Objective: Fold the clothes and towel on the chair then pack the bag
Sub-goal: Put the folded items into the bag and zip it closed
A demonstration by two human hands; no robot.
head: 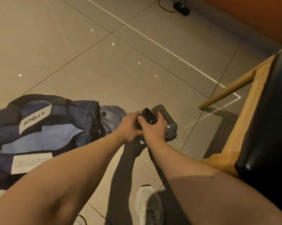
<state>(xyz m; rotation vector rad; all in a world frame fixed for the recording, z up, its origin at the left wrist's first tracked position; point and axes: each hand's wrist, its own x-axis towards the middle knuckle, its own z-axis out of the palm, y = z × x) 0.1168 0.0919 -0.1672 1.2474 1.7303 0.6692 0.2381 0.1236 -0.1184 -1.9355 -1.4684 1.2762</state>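
Both hands hold dark bottle (165, 113) above floor (104, 70), just right of bag (85, 111). Right hand (154, 129) has fingers curled round bottle body. Left hand (129, 125) grips its dark end, probably lid; view is dim. Bag lies open on floor, light blue cloth (39, 141) inside. Chair (249, 114) stands at right.

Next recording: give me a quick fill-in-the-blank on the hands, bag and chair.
1. The left hand and right hand grip a dark bottle with a ____ cap.
2. The navy duffel bag lies on the floor to the person's ____.
3. The cloth inside it is light ____.
4. The chair has a ____ frame.
Missing: black; left; blue; wooden.
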